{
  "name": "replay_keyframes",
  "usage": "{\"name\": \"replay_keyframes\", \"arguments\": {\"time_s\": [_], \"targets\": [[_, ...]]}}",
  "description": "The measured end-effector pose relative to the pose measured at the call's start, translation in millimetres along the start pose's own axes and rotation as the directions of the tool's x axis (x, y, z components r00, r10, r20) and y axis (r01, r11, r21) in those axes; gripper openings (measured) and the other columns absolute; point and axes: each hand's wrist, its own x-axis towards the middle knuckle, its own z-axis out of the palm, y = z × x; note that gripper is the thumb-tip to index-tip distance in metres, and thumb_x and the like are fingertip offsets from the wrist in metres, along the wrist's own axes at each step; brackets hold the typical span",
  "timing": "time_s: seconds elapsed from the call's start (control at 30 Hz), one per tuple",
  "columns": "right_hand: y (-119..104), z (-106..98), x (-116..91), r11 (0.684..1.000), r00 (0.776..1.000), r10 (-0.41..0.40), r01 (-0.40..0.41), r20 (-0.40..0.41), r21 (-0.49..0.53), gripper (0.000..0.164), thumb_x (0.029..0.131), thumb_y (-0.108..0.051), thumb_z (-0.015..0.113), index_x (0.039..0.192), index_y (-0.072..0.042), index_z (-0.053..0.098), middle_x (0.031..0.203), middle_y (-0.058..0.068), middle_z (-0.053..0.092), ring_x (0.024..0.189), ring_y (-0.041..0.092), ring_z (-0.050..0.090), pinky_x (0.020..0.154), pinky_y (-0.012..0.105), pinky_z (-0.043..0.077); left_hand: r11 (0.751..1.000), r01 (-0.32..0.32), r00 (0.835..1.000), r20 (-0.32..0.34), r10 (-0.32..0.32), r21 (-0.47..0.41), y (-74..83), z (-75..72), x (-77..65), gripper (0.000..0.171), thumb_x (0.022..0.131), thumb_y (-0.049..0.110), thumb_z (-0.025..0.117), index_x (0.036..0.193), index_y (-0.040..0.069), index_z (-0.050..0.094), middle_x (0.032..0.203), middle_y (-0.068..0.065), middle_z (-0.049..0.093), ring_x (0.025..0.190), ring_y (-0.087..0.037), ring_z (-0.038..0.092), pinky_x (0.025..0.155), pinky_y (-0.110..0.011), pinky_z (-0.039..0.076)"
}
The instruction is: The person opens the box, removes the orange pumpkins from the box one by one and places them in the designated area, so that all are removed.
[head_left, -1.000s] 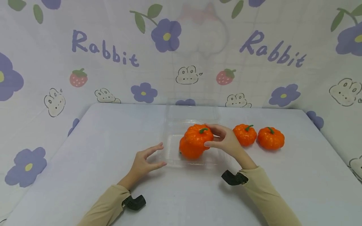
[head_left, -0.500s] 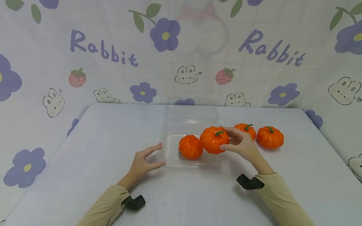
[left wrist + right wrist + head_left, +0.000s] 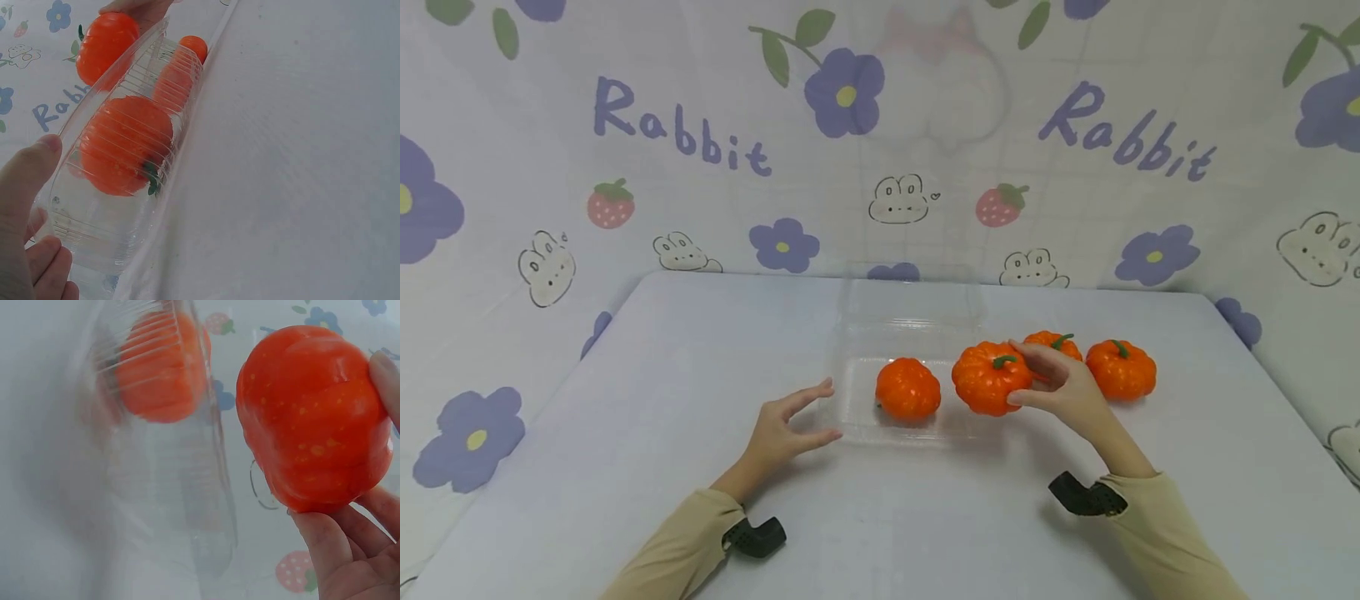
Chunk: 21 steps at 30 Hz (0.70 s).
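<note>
My right hand (image 3: 1063,392) holds an orange toy pumpkin (image 3: 990,379) with a green stem, above the right side of a clear plastic box (image 3: 857,417). In the right wrist view, thumb and fingers press this pumpkin (image 3: 312,419) from opposite sides. A second orange pumpkin (image 3: 907,390) lies tipped inside the box, its stem (image 3: 152,178) low in the left wrist view. My left hand (image 3: 778,429) is at the box's left side, thumb and fingers spread apart, fingertips right at the wall (image 3: 62,206).
Two more pumpkins stand on the table right of the box: one (image 3: 1051,340) partly hidden behind my right hand, the other (image 3: 1122,370) farther right. The box's clear lid (image 3: 910,300) lies folded back toward the printed cloth (image 3: 700,208) behind the white table (image 3: 700,333).
My right hand has carried its pumpkin to the right and slightly toward me, away from above the pumpkin in the box. My left hand has stayed at the box's left side.
</note>
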Motion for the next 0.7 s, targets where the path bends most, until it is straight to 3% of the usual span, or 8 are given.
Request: {"name": "replay_keyframes", "arguments": {"time_s": [0.27,0.57,0.7], "targets": [[9.6,-11.8,-14.4,1.000,0.999,0.006,-0.007,-0.042,-0.025,0.058,0.076,-0.010,0.072,0.126,0.005,0.046,0.122,0.012,0.050,0.103,0.005,0.048,0.081,0.017,0.043,1.000,-0.001,1.000,-0.003,0.001,0.007,-0.4,0.5,-0.5,0.048,0.061,-0.008,0.077,0.104,-0.012,0.058,0.111,-0.028,0.053,0.105,-0.037,0.051,0.094,-0.034,0.037],[17.8,-18.1,-20.8,0.998,0.997,0.066,-0.066,-0.044,-0.003,0.060,0.076,-0.011,0.073,0.126,0.005,0.045,0.127,0.006,0.048,0.103,0.003,0.049,0.081,0.017,0.043,1.000,0.023,1.000,0.009,-0.023,-0.003,0.1,0.9,-0.3,0.048,0.062,-0.007,0.077,0.105,-0.012,0.058,0.112,-0.028,0.053,0.107,-0.036,0.050,0.094,-0.033,0.037],[17.9,-20.9,-21.5,0.999,0.998,0.049,-0.050,-0.043,-0.006,0.058,0.075,-0.009,0.072,0.124,0.006,0.045,0.126,0.005,0.049,0.102,0.001,0.049,0.081,0.017,0.044,1.000,0.019,1.000,0.007,-0.019,-0.005,0.7,0.5,0.6,0.047,0.062,-0.007,0.077,0.105,-0.011,0.059,0.112,-0.028,0.053,0.107,-0.036,0.050,0.094,-0.034,0.037]]}}
